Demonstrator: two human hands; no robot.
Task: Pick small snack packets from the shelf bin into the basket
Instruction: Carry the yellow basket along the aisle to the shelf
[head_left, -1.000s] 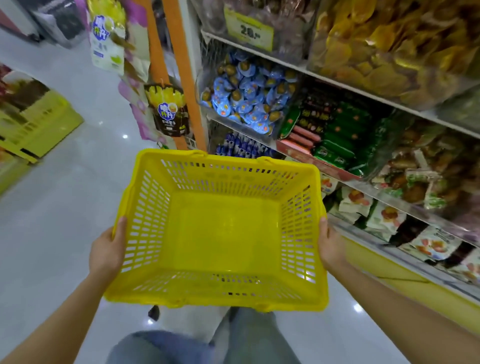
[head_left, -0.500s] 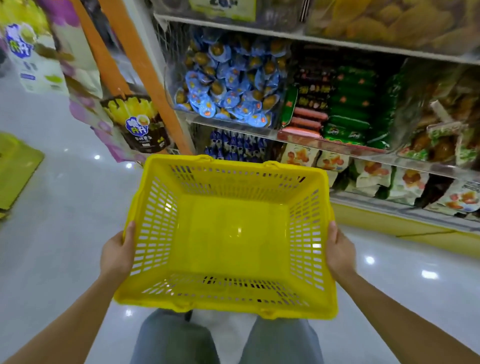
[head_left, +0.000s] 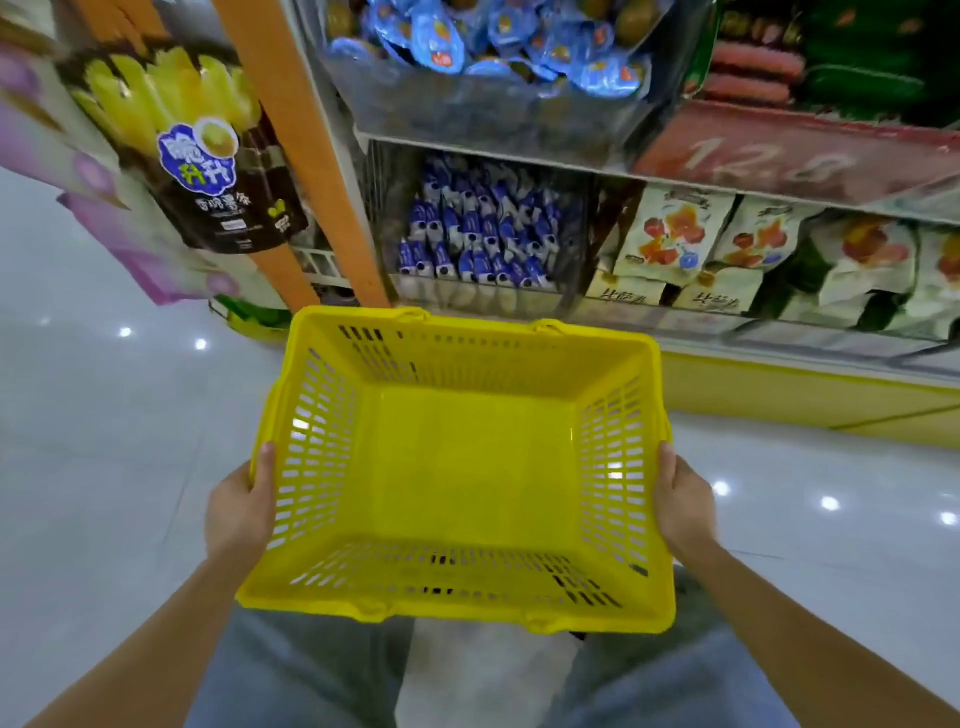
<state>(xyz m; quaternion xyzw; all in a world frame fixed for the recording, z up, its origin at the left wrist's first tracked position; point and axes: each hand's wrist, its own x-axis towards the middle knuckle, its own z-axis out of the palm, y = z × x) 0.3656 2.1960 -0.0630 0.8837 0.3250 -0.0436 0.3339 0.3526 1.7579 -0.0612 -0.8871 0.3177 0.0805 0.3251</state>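
Approach step, nothing picked yet. Left grip (head_left: 236, 512) and right grip (head_left: 683, 501) each clasp side rim of empty yellow basket (head_left: 467, 467). Small blue-white snack packets (head_left: 478, 234) fill wire shelf bin (head_left: 379, 208) just beyond basket. Next, probably: free one grip, reach into bin.

A dark hanging snack bag (head_left: 223, 208), left of the orange post (head_left: 306, 156), reads "脆升升" and "香脆薯条". Right of the post, a red display box (head_left: 779, 156) shows "12.0".
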